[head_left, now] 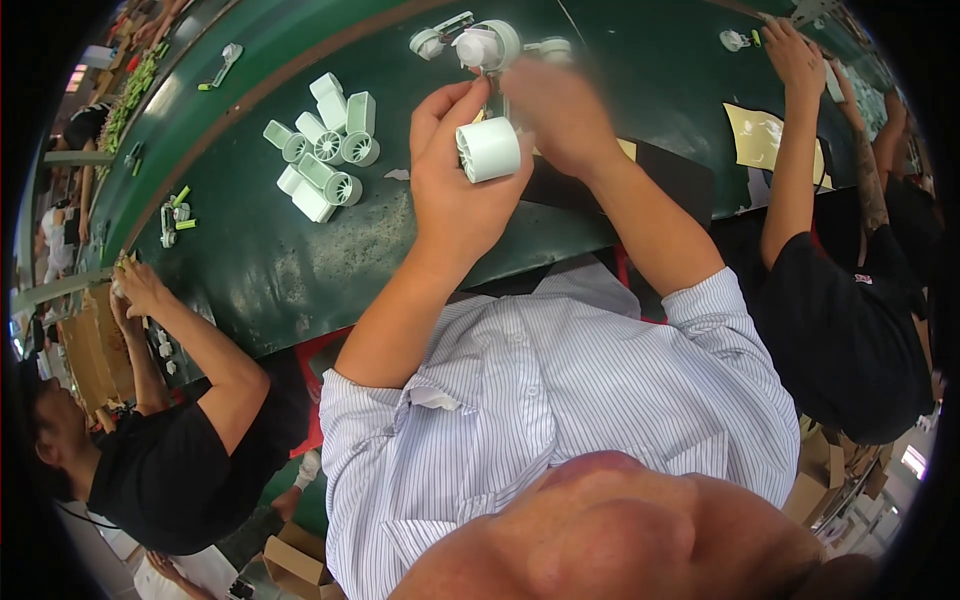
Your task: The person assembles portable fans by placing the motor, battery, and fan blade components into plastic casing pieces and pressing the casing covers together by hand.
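Pale housing point(492, 150) is being gripped by the left hand point(447, 175); right hand point(562, 115) is blurred, grip can't be told. Probably light, stiffish, best held round the middle.

Left hand point(450, 160), upper centre of frame, holds a pale green cylindrical housing point(492, 150); right hand point(562, 115), motion-blurred, just beside it, contact unclear. Green desk point(270, 265) spans upper frame. Similar pale green housings point(327, 147) with ribbed round ends clustered upper left. Yellow sheet point(762, 138) upper right. Co-worker in black point(165, 465) at left; second co-worker point(845, 345) at right.
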Available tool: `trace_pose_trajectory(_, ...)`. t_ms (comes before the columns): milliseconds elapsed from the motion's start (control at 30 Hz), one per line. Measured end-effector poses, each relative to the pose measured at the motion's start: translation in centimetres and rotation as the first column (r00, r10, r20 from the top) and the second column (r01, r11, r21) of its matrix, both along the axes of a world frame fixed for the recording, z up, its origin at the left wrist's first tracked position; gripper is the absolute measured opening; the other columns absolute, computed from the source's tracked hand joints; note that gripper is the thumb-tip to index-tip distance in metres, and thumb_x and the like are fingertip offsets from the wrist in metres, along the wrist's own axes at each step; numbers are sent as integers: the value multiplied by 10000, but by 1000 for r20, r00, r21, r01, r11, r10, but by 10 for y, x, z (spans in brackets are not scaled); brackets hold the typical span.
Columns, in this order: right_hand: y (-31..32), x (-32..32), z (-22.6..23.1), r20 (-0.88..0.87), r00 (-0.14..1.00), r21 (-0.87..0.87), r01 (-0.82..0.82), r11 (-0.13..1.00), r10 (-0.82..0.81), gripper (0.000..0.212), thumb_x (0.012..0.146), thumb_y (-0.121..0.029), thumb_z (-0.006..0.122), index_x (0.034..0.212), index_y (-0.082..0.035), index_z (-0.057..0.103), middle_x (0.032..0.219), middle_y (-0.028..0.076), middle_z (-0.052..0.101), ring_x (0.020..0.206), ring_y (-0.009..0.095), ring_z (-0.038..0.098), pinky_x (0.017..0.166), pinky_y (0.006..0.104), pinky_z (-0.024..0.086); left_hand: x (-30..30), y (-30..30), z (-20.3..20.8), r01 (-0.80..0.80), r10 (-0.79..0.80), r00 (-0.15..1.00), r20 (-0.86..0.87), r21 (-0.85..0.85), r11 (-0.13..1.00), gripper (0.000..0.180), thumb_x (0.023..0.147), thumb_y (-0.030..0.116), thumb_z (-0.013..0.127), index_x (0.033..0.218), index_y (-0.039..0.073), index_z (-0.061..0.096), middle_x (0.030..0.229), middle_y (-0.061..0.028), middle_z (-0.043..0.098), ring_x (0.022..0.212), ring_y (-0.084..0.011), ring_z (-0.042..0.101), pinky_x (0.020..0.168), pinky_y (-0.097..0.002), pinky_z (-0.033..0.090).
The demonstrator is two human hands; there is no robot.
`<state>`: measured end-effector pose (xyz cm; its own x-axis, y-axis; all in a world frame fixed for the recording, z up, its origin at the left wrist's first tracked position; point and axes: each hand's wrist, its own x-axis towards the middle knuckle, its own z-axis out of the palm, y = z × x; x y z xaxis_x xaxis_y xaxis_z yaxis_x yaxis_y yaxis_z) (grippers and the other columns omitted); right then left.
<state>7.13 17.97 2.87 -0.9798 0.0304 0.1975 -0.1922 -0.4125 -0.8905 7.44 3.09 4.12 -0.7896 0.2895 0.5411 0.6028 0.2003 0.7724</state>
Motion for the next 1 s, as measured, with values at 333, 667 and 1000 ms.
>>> trace_pose_trajectory(333, 2, 2, 0, 15, 999, 109, 29, 994, -31, 252, 916, -182, 639, 1055, 28, 640, 870, 31, 605, 747, 106, 529, 688, 250, 462, -16, 14, -4, -136, -144, 864, 482, 499, 856, 289, 820, 125, 716, 1041, -44, 637, 956, -74, 675, 815, -108, 620, 730, -242, 499)
trace_pose_trajectory(667, 7, 4, -4, -51, 998, 217, 32, 976, -21, 271, 916, -175, 636, 1088, 35, 640, 871, 30, 596, 736, 105, 515, 684, 251, 459, -21, 15, -4, -109, -143, 858, 493, 448, 887, 238, 787, 105, 701, 981, -26, 659, 844, -32, 669, 747, -82, 598, 671, -233, 472)
trace_pose_trajectory(1000, 9, -3, 1, 197, 977, 235, 33, 971, -81, 279, 921, -196, 628, 1086, 28, 643, 869, 11, 591, 733, 86, 509, 694, 244, 459, -27, 12, -8, -139, -193, 740, 644, 427, 894, 233, 782, 103, 724, 974, -4, 646, 848, -32, 653, 768, -88, 593, 681, -244, 468)
